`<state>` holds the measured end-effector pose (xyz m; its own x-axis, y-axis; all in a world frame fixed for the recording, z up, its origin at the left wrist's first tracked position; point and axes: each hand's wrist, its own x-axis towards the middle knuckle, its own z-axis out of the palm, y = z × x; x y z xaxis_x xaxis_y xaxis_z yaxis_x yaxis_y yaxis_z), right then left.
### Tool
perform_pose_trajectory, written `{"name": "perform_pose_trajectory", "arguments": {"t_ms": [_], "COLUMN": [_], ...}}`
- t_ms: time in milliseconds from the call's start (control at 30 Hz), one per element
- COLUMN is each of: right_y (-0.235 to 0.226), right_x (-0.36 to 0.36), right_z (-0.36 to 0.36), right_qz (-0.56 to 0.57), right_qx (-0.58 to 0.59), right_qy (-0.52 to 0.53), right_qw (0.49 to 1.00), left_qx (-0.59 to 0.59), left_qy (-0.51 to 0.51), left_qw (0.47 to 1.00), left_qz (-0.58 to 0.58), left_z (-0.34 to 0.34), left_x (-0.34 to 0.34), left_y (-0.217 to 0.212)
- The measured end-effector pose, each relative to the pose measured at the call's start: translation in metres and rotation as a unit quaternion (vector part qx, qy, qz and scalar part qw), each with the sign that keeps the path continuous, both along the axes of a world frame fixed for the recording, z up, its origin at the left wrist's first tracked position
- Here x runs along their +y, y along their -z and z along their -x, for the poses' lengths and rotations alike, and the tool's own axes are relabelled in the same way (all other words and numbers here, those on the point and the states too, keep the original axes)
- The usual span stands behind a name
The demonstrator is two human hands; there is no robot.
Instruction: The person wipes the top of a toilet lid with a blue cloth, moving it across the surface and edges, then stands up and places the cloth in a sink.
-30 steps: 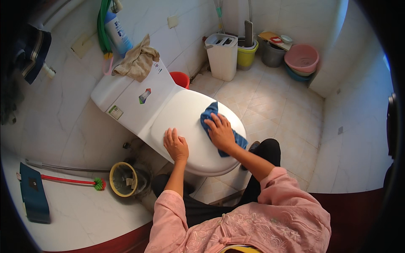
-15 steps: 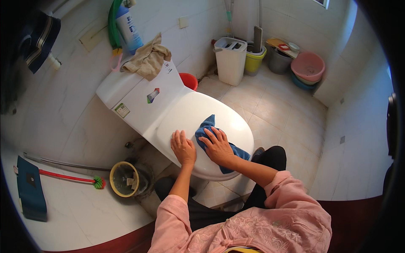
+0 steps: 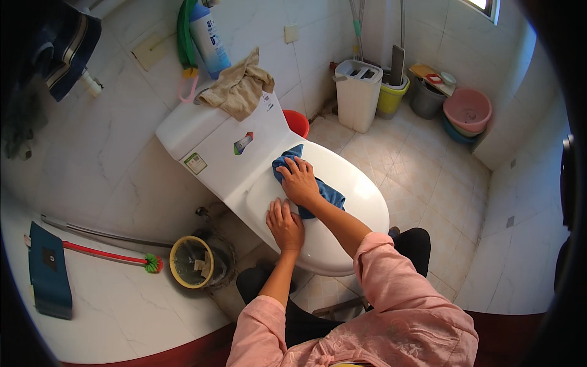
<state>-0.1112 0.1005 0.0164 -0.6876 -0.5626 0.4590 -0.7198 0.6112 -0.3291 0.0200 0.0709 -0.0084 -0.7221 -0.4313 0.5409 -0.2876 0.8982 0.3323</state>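
1. Now farther back on the toilet lid, closer to the tank, than 0.5 s ago: blue cloth and right hand, together. Hardly shifted on the lid: left hand.
2. For a good wipe, probably best to keep the cloth spread flat beneath the palm, press evenly, and draw it in long, overlapping strokes between the tank end and the rounded front.
3. Likely worth slowing along the rim and steering the cloth clear of the left fingers.
4. Right hand: palm down over the cloth, fingers apart and slightly bent; impossible to tell whether pinching a fold underneath.
5. Left hand: laid on the lid's near side, fingers a little spread, with no object visible in the grasp.
6. Cloth: on top of the lid, under the right hand, with a corner poking out beyond the fingertips and folds showing on both sides of the wrist; just right of the left hand, contact there unclear.
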Motion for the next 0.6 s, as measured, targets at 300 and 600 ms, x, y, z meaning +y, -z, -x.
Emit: {"name": "perform_pose_trajectory", "arguments": {"t_ms": [300,600], "right_y": [-0.001,-0.006], "right_x": [0.031,0.114], "right_z": [-0.037,-0.114], "right_qz": [0.047,0.000], "right_qx": [0.048,0.037], "right_qy": [-0.026,-0.056], "right_qw": [0.997,0.998], "left_qx": [0.018,0.013], "left_qy": [-0.005,0.006], "left_qw": [1.000,1.000], "left_qz": [-0.008,-0.001], "left_z": [0.001,0.003], "left_x": [-0.002,-0.008], "left_y": [0.002,0.018]}}
